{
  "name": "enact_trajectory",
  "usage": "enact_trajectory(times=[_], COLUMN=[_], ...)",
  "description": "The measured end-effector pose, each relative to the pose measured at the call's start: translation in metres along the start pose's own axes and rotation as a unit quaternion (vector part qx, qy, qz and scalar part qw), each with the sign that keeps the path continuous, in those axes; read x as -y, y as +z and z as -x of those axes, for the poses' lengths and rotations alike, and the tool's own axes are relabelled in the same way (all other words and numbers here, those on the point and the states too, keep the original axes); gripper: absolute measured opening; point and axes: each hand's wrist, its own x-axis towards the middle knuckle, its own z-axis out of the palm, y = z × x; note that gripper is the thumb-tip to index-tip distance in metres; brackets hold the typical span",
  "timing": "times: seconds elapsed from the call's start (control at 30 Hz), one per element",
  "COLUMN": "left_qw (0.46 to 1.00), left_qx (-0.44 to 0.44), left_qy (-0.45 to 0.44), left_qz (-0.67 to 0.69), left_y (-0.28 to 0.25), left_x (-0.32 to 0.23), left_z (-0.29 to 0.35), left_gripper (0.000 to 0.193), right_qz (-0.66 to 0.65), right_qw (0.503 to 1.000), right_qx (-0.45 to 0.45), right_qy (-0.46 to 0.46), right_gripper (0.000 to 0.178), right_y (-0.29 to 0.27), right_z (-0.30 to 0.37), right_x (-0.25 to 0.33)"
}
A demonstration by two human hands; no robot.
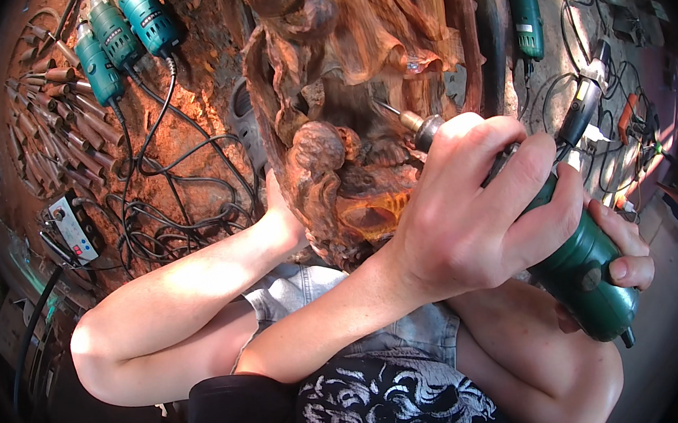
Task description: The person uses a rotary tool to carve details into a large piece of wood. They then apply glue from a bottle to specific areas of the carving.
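Note:
A green electric die grinder [586,273] slants across the right of the view, its thin bit [386,109] pointing up and left at a hollow in a brown wood carving [323,172]. My left hand [481,206] is wrapped round the grinder's front half, its forearm crossing from the lower left. Of my right hand [632,244] only some fingers show, curled round the grinder's rear body. The carving stands upright between my bent legs, with rounded figures and draped folds. Whether the bit touches the wood I cannot tell.
Several teal die grinders [118,41] lie at the upper left, their black cords [168,220] tangled below. Left of them are many slim wooden-handled carving tools [62,128] and a white power strip [71,229]. Another grinder [526,18] and loose cables lie at the upper right.

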Motion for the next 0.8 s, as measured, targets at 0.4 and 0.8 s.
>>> enact_trajectory(times=[0.4, 0.8], left_qw=[1.000, 1.000], left_qx=[0.010, 0.011], left_qy=[0.001, -0.003], left_qz=[0.003, 0.002], left_y=[-0.0003, -0.0015], left_x=[-0.0013, -0.0012], left_z=[0.0000, -0.0003], left_gripper=[0.022, 0.021], right_qz=[-0.008, -0.023], right_qw=[1.000, 0.999], right_qx=[0.018, 0.014], right_qy=[-0.024, -0.036], right_gripper=[0.091, 0.091], right_y=[-0.0080, -0.0066], right_z=[0.0007, -0.0047], right_x=[-0.0053, -0.0074])
